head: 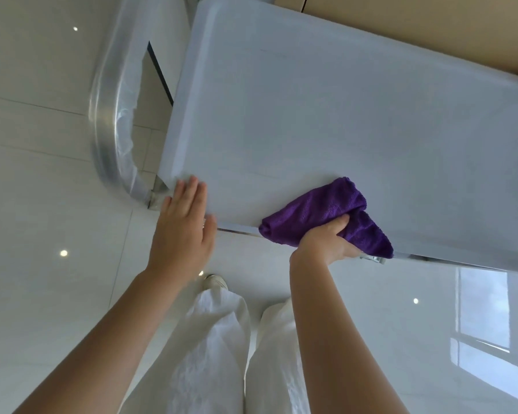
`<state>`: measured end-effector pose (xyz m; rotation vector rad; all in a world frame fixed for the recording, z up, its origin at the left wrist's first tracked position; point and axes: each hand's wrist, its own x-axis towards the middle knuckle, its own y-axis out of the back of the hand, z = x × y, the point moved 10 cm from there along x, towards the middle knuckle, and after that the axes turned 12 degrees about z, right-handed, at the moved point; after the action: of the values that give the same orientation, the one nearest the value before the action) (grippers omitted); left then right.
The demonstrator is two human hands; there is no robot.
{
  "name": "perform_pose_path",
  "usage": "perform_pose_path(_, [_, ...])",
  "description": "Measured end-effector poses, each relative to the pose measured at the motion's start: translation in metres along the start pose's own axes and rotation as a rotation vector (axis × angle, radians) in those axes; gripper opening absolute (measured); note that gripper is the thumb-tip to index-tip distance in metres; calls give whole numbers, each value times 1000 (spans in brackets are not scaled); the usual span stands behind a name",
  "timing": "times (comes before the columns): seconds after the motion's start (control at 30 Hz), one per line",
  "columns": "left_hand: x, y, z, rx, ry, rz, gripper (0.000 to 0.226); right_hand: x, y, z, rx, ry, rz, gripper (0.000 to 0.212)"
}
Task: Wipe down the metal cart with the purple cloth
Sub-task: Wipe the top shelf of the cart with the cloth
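Cloth [329,215], purple and bunched into thick folds, sits in our right hand [326,245], whose fingers curl round its near end in a clenched grip. From that grip the cloth spreads forward and to both sides, lying on the top tray of the metal cart [326,115] and draping over the tray's near edge. The tray is a pale, matte surface with a raised rim and rounded corners, stretching away ahead of the grip and off to its right.

Our left hand [184,216] lies well to the left of the grip, fingers straight and together, released and holding nothing. Its fingertips reach the near left corner of the tray; we cannot tell whether the palm presses down.

Beyond that hand, the cart's curved handle [108,124] of shiny metal tubing bends round the tray's left end.

Below both arms we see white trousers [216,354] and the toe of a pale shoe [214,282] on a glossy white tiled floor [42,204].
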<state>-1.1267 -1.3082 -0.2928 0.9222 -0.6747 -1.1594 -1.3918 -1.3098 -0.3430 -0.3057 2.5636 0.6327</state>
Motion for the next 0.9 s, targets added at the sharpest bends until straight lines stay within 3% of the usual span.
perform_pose_path(0.17, [7,4,-2,-92,67,-26,52,-16,-4,11,-57,30,-2,71])
perform_pose_path(0.37, [5,7,-3,-167,45,-117,72,-47,-14,33,-86,-20,-14,69])
perform_pose_path(0.73, [6,14,-8,-285,60,-138,68,-116,-33,77,-230,-100,-65,63])
perform_pose_path(0.83, [3,24,-10,-261,-2,-58,70,-127,-30,80,-345,-150,-164,66])
perform_pose_path(0.9, [-6,32,-14,-236,-24,20,65,-128,-24,76,-468,-211,-355,53])
